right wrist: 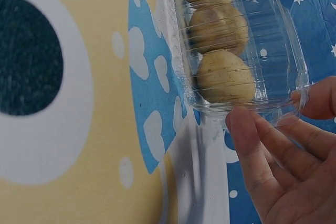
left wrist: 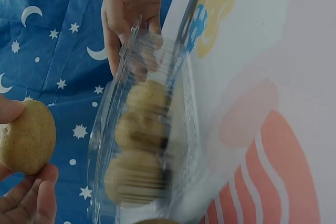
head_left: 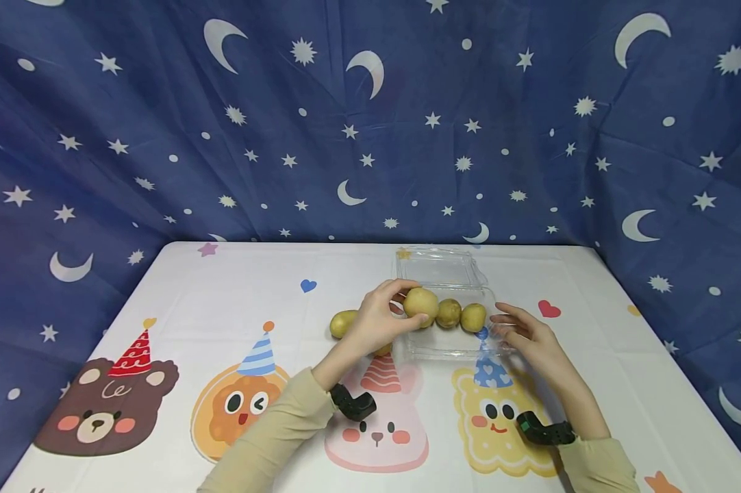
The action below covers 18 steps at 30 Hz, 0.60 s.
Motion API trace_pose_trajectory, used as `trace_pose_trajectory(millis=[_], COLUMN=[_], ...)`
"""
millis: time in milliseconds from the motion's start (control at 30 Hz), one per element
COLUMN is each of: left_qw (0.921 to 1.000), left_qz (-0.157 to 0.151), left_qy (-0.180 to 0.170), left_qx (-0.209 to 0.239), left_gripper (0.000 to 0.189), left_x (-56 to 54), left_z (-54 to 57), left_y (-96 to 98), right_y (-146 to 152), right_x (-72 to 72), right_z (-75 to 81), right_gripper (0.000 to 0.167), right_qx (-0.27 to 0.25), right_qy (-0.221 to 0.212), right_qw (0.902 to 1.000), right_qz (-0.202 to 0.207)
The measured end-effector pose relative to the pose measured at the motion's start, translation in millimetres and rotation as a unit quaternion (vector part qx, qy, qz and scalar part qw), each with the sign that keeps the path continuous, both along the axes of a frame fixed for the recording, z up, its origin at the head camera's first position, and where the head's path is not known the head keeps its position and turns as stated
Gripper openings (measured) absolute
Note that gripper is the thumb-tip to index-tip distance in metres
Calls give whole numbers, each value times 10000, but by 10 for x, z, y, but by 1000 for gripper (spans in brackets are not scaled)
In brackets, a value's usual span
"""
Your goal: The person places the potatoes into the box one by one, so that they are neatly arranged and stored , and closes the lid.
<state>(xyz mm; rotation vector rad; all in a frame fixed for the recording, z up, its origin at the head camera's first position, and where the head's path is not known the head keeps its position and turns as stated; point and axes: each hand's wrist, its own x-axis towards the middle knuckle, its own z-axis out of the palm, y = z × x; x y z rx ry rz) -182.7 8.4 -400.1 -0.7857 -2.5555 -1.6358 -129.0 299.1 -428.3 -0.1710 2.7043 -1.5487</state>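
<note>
My left hand (head_left: pixel 383 316) holds a round yellow potato (head_left: pixel 421 305) between thumb and fingers, raised over the left end of a clear plastic clamshell container (head_left: pixel 447 353). Several potatoes lie in a row inside, among them a brownish one (head_left: pixel 448 313) and a paler one (head_left: pixel 472 318) at the right. At the container's right end is my right hand (head_left: pixel 533 340). In the right wrist view, its loosely spread fingers (right wrist: pixel 245 137) touch the end wall and the rim. The container's lid (head_left: pixel 438 266) is folded back, away from me.
Left of the container, a longish potato (head_left: pixel 342 324) lies on the white tablecloth (head_left: pixel 253 294), partly behind my left hand. Another potato (head_left: pixel 383 350) shows just below that hand. A blue curtain (head_left: pixel 370 137) with moons and stars hangs behind the table.
</note>
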Motion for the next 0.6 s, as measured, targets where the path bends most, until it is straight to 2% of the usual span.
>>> trace_pose_trajectory(millis=[333, 600], left_qw=[9997, 9994], left_qz=[-249, -320], left_qy=[42, -67], left_qx=[5, -97], left_gripper=[49, 49], left_x=[32, 55], left_z=[-14, -43], left_y=[151, 296], right_y=[-2, -5], right_x=[-1, -3], right_z=[-2, 0], right_gripper=[48, 49], right_qx=[-6, -31], right_qy=[65, 43], right_qw=[10000, 10000], right_qz=[10, -15])
